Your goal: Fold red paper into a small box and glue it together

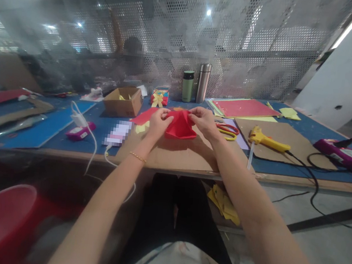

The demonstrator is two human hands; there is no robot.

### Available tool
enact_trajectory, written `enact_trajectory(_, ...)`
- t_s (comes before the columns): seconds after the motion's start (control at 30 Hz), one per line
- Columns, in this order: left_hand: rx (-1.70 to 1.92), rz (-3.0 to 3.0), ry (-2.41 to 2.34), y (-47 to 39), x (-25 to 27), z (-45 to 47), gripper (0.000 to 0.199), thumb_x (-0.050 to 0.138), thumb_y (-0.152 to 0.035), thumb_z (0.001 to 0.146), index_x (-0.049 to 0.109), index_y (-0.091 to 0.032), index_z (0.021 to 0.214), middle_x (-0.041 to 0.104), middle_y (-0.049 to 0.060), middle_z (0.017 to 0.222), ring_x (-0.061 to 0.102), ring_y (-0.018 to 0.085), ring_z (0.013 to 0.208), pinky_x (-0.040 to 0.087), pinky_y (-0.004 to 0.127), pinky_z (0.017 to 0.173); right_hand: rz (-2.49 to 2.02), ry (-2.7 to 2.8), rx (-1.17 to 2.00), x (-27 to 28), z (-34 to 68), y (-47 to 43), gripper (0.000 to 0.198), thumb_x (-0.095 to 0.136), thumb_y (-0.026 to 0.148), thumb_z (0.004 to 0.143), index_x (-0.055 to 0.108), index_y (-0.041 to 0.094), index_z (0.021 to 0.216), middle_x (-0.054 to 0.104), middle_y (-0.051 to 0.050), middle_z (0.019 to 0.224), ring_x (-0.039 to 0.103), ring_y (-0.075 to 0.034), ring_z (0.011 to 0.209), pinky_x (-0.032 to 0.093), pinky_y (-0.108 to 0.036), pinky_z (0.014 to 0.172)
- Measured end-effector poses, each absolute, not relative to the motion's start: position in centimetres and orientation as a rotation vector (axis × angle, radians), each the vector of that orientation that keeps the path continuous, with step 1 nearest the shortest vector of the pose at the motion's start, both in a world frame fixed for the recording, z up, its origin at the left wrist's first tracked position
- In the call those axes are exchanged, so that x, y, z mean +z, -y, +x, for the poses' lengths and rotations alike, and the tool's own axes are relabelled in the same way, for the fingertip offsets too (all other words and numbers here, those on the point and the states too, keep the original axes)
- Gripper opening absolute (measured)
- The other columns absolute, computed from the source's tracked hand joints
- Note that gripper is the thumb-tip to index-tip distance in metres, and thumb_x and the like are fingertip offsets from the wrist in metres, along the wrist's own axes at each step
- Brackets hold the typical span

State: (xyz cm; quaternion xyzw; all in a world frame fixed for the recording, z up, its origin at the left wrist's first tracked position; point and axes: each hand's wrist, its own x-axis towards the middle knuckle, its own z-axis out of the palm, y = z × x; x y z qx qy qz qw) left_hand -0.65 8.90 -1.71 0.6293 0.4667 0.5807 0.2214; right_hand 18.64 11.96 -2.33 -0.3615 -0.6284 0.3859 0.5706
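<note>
A folded piece of red felt or paper (pixel 180 126), shaped like a small open pouch, is held up between my two hands over the brown cardboard (pixel 182 156). My left hand (pixel 160 124) pinches its left upper edge between thumb and fingers. On the opposite side, the fingertips of my right hand (pixel 203 120) grip the right upper edge. Just right of my right hand lie scissors (pixel 229 129) with red and yellow handles. A flat red sheet (pixel 144 116) and a pale yellow scrap (pixel 141 128) rest beside my left hand.
A yellow glue gun (pixel 268 140) lies on cardboard at right, its cord running to a purple power strip (pixel 345 153). Behind stand a green cup (pixel 187 86), a steel flask (pixel 203 84) and a cardboard box (pixel 124 100). A white-corded purple adapter (pixel 80 131) sits left.
</note>
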Motion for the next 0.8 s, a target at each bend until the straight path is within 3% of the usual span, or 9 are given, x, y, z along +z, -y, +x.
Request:
enact_trajectory(0.1,1.592,1.725,-1.185,-8.5,-1.5,-0.4,0.006,0.071,-0.025,0.087,0.068,-0.02,0.088,0.075,0.006,0.093,0.066,0.017,0.084,0.053,0.03,0.078,-0.855,1.501,0.901,-2.3,18.6,-11.8,0.023,0.078,0.037,0.07,0.062,0.022,0.075,0.062,0.002,0.065,0.058,-0.014,0.062,0.05,-0.029,0.06)
enact_trajectory(0.2,1.554,1.781,-1.125,-8.1,-1.3,-0.4,0.019,0.067,-0.038,0.093,0.069,-0.02,0.087,0.076,0.006,0.094,0.067,0.018,0.088,0.053,0.03,0.081,-0.851,1.573,0.949,-2.3,18.5,-11.4,0.022,0.078,0.035,0.07,0.062,0.021,0.073,0.061,0.003,0.063,0.056,-0.013,0.06,0.048,-0.028,0.059)
enact_trajectory(0.3,1.479,1.884,-1.139,-7.9,-1.4,-0.6,0.025,0.069,-0.043,0.09,0.07,-0.02,0.081,0.077,0.006,0.088,0.068,0.02,0.086,0.052,0.03,0.079,-0.871,1.661,0.969,-2.5,18.2,-10.9,0.019,0.078,0.032,0.072,0.063,0.02,0.072,0.063,0.002,0.063,0.056,-0.013,0.06,0.045,-0.027,0.058)
enact_trajectory(0.57,1.315,1.889,-1.146,-7.9,-1.1,-0.5,0.009,0.071,-0.027,0.075,0.073,-0.018,0.077,0.077,0.005,0.084,0.067,0.019,0.079,0.054,0.031,0.074,-0.814,1.717,0.936,-2.4,17.7,-10.2,0.024,0.082,0.033,0.072,0.065,0.02,0.081,0.071,0.0,0.074,0.064,-0.016,0.07,0.049,-0.026,0.063)
enact_trajectory(0.8,1.315,1.885,-1.134,-7.8,-1.3,-0.7,0.007,0.067,-0.023,0.076,0.07,-0.019,0.072,0.073,0.002,0.079,0.062,0.016,0.074,0.05,0.029,0.07,-0.788,1.785,0.898,-2.1,17.8,-9.6,0.028,0.082,0.04,0.075,0.064,0.021,0.082,0.069,-0.001,0.072,0.063,-0.016,0.069,0.05,-0.028,0.064)
